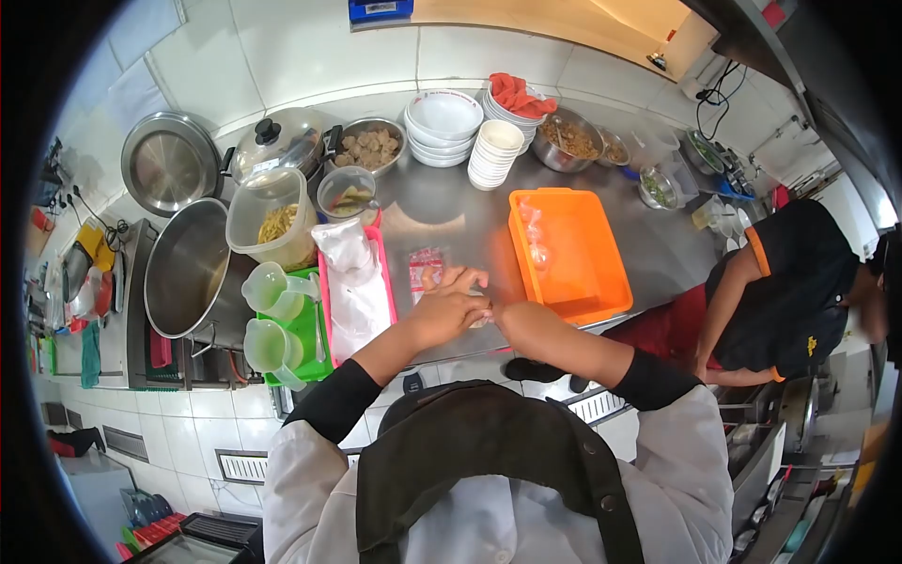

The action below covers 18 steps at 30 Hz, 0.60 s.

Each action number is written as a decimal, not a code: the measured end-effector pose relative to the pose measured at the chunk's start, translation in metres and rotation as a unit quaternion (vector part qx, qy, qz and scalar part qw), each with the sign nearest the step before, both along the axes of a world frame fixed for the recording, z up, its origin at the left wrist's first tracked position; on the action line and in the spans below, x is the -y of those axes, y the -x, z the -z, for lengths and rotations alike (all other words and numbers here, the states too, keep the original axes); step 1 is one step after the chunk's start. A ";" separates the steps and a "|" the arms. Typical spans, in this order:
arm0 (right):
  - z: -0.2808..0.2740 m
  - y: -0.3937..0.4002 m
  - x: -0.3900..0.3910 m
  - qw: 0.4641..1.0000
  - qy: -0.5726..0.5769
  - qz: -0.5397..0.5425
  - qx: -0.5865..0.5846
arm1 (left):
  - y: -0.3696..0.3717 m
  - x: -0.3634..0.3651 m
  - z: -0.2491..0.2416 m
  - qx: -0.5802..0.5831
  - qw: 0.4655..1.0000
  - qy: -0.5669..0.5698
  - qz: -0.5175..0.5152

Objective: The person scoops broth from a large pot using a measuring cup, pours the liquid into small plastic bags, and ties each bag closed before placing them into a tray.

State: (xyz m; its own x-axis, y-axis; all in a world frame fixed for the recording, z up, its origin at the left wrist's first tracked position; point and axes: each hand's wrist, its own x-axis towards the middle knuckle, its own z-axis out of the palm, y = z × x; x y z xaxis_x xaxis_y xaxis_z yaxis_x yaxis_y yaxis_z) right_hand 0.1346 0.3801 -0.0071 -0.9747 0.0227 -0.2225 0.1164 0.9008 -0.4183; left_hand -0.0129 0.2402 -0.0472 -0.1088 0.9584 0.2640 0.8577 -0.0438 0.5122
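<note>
My left hand point(442, 316) and my right hand point(495, 312) meet at the front edge of the steel counter. Their fingers are bent and overlap, closed round something small and pale, mostly covered, that I cannot make out. Just beyond the fingers lie red-and-white printed packets point(426, 264). Left of my hands, a pink tray point(388, 296) holds clear plastic bags point(357, 305). On the right, an orange basin point(587, 254) has a few small clear bags point(536, 246) along its left side.
A green tray point(315, 369) carries clear jugs point(272, 346) beside a large steel pot point(183, 273). Stacked white bowls point(443, 117), paper cups point(496, 150) and food-filled steel bowls point(567, 139) line the back. A person in a dark shirt point(789, 273) stands at the right.
</note>
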 end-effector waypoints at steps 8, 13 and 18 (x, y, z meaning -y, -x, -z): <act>-0.023 0.016 -0.015 0.621 0.634 0.392 0.243 | -0.023 -0.002 0.008 -0.054 0.983 -0.121 -0.129; -0.021 0.022 -0.015 0.681 0.614 0.349 0.192 | -0.044 -0.002 0.011 -0.041 0.948 -0.201 -0.242; -0.009 0.036 -0.025 0.905 0.349 0.205 0.135 | -0.051 0.003 -0.001 0.027 0.940 -0.208 -0.270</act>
State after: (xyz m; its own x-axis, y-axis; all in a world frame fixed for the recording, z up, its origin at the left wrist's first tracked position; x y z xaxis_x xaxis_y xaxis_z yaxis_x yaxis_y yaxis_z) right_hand 0.0989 0.4055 0.0018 -0.8245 0.1327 -0.5501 0.5632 0.2866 -0.7750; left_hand 0.0377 0.2374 -0.0458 -0.5742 0.5747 0.5831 0.7851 0.1844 0.5913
